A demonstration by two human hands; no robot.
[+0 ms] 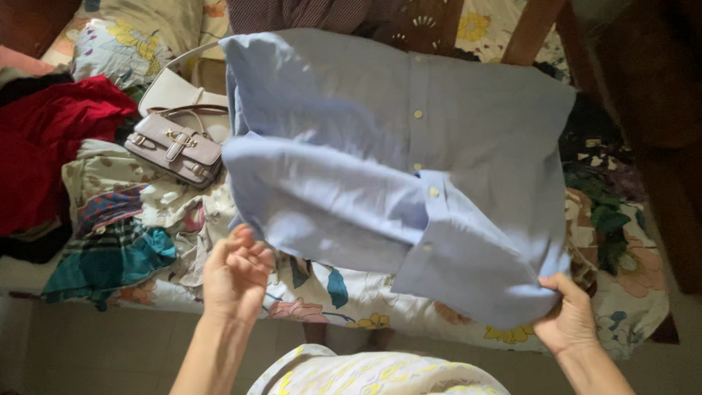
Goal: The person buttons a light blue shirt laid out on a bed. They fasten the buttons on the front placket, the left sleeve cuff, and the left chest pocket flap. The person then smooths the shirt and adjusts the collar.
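Observation:
A light blue button-up shirt point(380, 146) lies folded over the bed, one sleeve laid across its front. My right hand point(567, 318) pinches its lower right corner near the bed's front edge. My left hand point(235, 274) hovers just below the shirt's lower left edge, palm up with fingers curled and apart, holding nothing. The bed carries a floral sheet point(344, 292).
A small mauve handbag point(175, 146) with a buckle lies left of the shirt, a cream bag point(175, 91) behind it. Red cloth point(51, 139) and a teal and plaid garment point(110, 252) pile at the left. A dark wooden bedpost point(534, 29) rises at the back right.

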